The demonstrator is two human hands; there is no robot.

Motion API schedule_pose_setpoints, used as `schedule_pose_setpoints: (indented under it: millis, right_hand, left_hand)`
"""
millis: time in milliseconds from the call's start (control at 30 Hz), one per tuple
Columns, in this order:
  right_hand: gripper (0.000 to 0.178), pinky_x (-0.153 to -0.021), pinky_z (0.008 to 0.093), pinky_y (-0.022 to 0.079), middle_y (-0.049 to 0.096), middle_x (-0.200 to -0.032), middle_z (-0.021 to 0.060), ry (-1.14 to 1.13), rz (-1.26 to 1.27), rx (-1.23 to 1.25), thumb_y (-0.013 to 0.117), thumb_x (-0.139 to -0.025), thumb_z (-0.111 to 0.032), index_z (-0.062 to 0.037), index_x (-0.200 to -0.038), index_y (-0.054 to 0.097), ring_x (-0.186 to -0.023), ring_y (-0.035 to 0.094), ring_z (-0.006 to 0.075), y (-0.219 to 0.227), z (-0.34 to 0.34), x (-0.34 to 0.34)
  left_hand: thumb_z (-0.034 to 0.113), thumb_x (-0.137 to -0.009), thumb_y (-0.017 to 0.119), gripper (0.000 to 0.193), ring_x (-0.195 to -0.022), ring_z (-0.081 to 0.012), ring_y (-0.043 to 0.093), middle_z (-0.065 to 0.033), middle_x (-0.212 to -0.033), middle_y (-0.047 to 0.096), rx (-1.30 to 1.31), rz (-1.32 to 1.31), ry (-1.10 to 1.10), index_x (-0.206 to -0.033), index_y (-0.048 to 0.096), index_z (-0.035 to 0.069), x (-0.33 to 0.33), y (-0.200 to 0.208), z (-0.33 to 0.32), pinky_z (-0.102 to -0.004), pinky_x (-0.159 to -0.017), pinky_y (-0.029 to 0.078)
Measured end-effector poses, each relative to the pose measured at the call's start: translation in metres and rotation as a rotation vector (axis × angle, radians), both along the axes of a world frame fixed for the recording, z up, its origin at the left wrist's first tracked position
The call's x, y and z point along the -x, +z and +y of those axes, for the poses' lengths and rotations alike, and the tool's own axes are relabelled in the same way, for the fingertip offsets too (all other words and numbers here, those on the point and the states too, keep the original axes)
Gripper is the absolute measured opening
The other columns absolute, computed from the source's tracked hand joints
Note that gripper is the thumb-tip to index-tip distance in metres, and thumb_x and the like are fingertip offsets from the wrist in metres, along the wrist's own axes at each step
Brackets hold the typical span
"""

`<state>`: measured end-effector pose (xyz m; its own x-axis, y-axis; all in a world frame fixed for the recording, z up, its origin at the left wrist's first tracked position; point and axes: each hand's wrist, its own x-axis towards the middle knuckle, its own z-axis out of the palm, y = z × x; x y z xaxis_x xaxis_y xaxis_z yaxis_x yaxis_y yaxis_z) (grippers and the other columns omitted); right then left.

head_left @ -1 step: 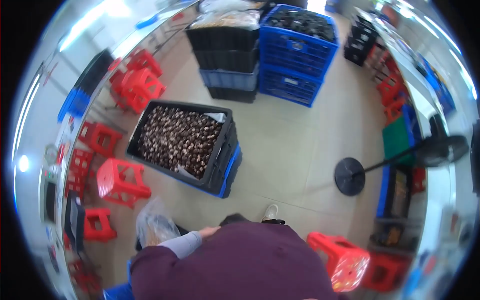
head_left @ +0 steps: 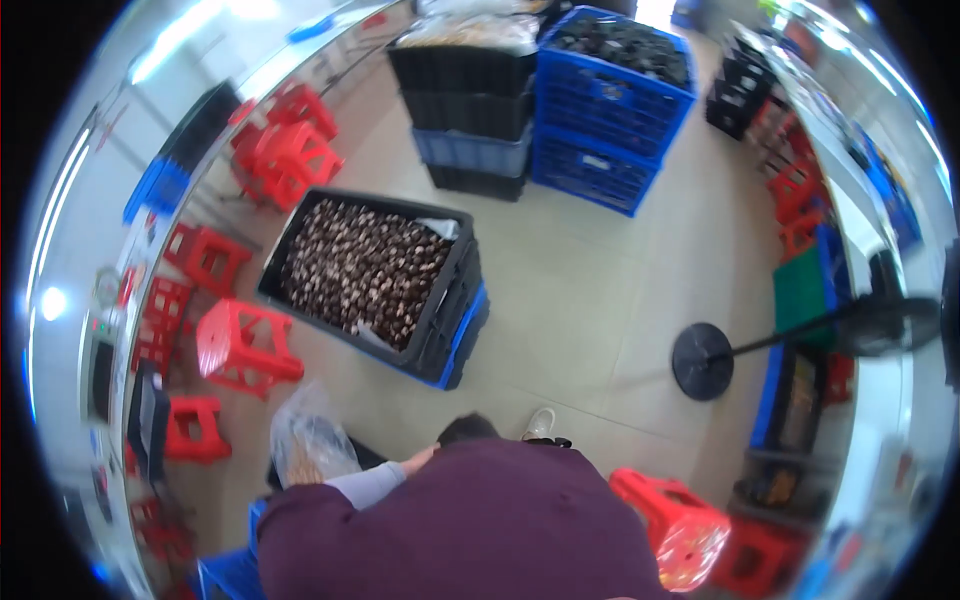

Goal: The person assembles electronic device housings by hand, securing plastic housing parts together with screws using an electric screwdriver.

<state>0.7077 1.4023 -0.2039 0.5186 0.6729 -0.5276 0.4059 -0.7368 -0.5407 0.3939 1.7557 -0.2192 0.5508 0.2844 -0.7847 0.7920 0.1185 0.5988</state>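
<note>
My left hand (head_left: 420,461) lies at the front of my purple top (head_left: 480,520), beside a dark rounded shape (head_left: 468,430) that may be my knee. A pale grey sleeve (head_left: 368,485) covers that forearm. The fingers are mostly hidden, so I cannot make out a grip. My right hand is out of sight. Nearest the left arm is a clear plastic bag (head_left: 315,445) with light brown contents. Beyond it stands a dark crate (head_left: 462,265) filled with many small round brown-and-white pieces, stacked on other crates.
Red stools (head_left: 245,345) line the left bench, and another red stool (head_left: 690,535) is close at my right. A black stand fan (head_left: 703,360) stands on the right. Farther off are stacked blue crates (head_left: 600,120) and black bins (head_left: 460,95). A blue crate (head_left: 230,572) sits at lower left.
The view has shifted slightly, so the stacked crates appear a little farther right and more of the lower-left blue crate shows. My left hand stays in nearly the same place.
</note>
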Motion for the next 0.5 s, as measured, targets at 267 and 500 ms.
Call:
schedule_pose_setpoints:
  millis: [267, 500]
  right_hand:
    - [0.051, -0.095, 0.0342, 0.037, 0.051, -0.120, 0.0168, 0.080, 0.457, 0.054, 0.047, -0.088, -0.033, -0.0011, -0.127, 0.040, -0.112, 0.048, 0.0247, 0.020, 0.017, -0.107]
    - [0.048, -0.094, 0.0314, 0.037, 0.053, -0.119, 0.0135, -0.138, 0.644, -0.065, 0.042, -0.091, -0.035, -0.0022, -0.126, 0.042, -0.110, 0.050, 0.0204, 0.043, 0.159, -0.238]
  left_hand:
    - [0.040, -0.088, 0.037, 0.032, -0.083, -0.0157, 0.058, -0.0042, -0.097, 0.061, 0.489, 0.266, 0.221, -0.099, 0.058, 0.019, -0.163, 0.095, 0.026, -0.0354, -0.075, 0.044]
    - [0.044, -0.084, 0.048, 0.046, -0.078, -0.0190, 0.061, -0.0077, -0.096, 0.062, 0.359, 0.125, 0.357, -0.107, 0.057, 0.005, -0.275, 0.050, 0.077, -0.0353, -0.071, 0.048]
